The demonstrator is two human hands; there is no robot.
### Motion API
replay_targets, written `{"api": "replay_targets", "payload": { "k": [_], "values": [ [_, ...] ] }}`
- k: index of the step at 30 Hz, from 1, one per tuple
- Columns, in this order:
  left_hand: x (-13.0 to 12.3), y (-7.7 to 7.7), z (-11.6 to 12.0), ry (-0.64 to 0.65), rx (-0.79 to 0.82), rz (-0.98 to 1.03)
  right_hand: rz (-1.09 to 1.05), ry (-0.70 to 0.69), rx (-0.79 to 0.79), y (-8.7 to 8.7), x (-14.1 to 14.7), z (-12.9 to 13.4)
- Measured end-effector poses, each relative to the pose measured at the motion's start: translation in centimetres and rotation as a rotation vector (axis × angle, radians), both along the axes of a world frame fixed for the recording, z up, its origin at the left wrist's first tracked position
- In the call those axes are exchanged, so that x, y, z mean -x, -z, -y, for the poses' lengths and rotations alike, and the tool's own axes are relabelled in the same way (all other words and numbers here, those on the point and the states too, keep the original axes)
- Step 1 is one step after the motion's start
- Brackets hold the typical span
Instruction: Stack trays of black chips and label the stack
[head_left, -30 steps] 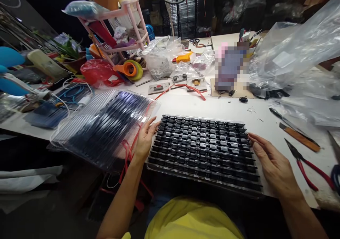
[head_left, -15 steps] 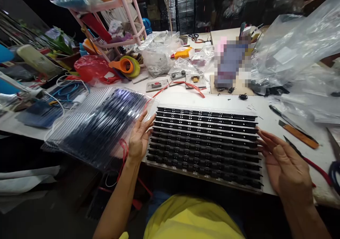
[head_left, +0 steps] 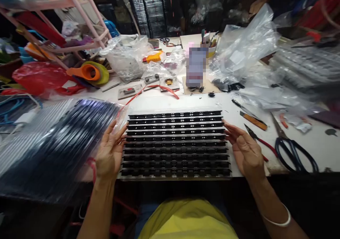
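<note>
On the white tabletop (head_left: 196, 103), a clear tray (head_left: 175, 178) of black strips (head_left: 174, 132) lies between left hand (head_left: 108, 157) and right hand (head_left: 248, 154), unclenched fingers at its short ends, probably light, flexible and best held there, level.

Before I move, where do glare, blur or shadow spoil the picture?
Head view: streaky glare on the plastic-wrapped stack; the pink rack looks soft and stretched; a pixelated patch hides part of the bench; deep shadow below its front edge. Head view, centre: black strips read as separate rows, fine detail soft.
</note>
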State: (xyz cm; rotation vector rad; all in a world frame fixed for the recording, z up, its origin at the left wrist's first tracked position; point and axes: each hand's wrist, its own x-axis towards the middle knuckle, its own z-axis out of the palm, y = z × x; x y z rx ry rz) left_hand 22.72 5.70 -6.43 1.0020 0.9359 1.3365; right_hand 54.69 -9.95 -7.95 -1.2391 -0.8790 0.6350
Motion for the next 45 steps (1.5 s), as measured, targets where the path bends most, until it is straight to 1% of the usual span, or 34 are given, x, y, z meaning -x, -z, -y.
{"api": "replay_targets", "payload": {
  "k": [3, 5, 11, 16, 21, 31, 33, 37, 41, 43, 45],
  "values": [
    [-0.3, -0.1, 0.0, -0.025, 0.002, -0.040, 0.075, 0.017, 0.070, 0.0, -0.2, 0.0],
    [-0.4, -0.1, 0.0, -0.036, 0.000, -0.055, 0.096, 0.023, 0.089, 0.0, -0.2, 0.0],
    [-0.6, 0.0, -0.1, -0.046, -0.002, -0.087, 0.059, 0.003, 0.044, 0.0, -0.3, 0.2],
    [-0.5, 0.2, -0.3, -0.055, -0.014, -0.098, 0.042, -0.042, 0.019, 0.0, -0.4, 0.2],
    [-0.5, 0.3, -0.3, -0.050, -0.014, -0.121, 0.045, -0.057, 0.050, -0.1, -0.4, 0.3],
    [-0.3, 0.6, -0.6, -0.042, -0.010, -0.153, 0.067, -0.109, 0.055, -0.1, -0.3, 0.2],
    [-0.3, 0.7, -0.6, -0.031, -0.032, -0.149, 0.122, -0.113, 0.082, -0.2, -0.3, 0.1],
    [-0.3, 1.4, -1.1, -0.015, -0.069, -0.146, 0.293, -0.105, 0.186, -0.2, -0.5, -0.1],
    [-0.1, 2.3, -1.9, -0.002, -0.081, -0.224, 0.427, -0.111, 0.299, 0.3, -0.6, -0.7],
    [0.0, 2.5, -2.0, 0.010, -0.060, -0.265, 0.453, -0.115, 0.332, 0.5, -0.6, -0.9],
    [0.3, 2.6, -1.8, 0.033, -0.038, -0.289, 0.413, -0.124, 0.339, 0.6, -0.5, -0.7]
  ]
}}
